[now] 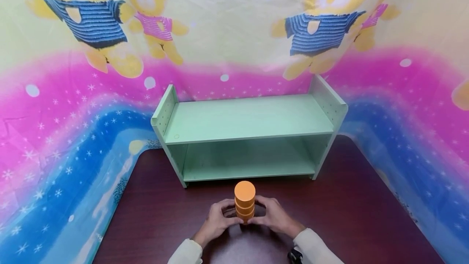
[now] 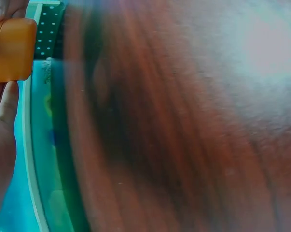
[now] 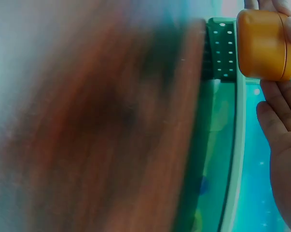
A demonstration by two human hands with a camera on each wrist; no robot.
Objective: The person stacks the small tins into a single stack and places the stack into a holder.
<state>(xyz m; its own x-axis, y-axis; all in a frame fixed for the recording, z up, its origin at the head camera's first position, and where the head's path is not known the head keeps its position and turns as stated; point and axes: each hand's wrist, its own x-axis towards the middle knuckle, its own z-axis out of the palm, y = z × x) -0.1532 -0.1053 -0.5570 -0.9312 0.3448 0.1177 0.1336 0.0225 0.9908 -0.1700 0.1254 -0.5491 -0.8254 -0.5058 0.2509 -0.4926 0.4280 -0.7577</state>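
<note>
An orange cylinder (image 1: 244,191) with a flat round top and grooves round its side stands upright near the middle of the dark table, in front of the shelf. From the left, my left hand (image 1: 217,220) grips it with thumb and fingers. My right hand (image 1: 275,216) holds the opposite side, its thumb near the cylinder's lower end. In the left wrist view a smooth orange end (image 2: 16,50) shows at the left edge between fingers. The right wrist view has the cylinder (image 3: 262,44) at upper right, with fingers above and below. Whether its base touches the table is unclear.
Behind the cylinder stands a pale green two-level shelf (image 1: 249,118) with raised, perforated side panels. The dark reddish table (image 1: 366,215) has rounded back corners. A cloth with printed bears (image 1: 227,23) hangs round the back and sides. Something black (image 1: 294,256) shows at the right sleeve.
</note>
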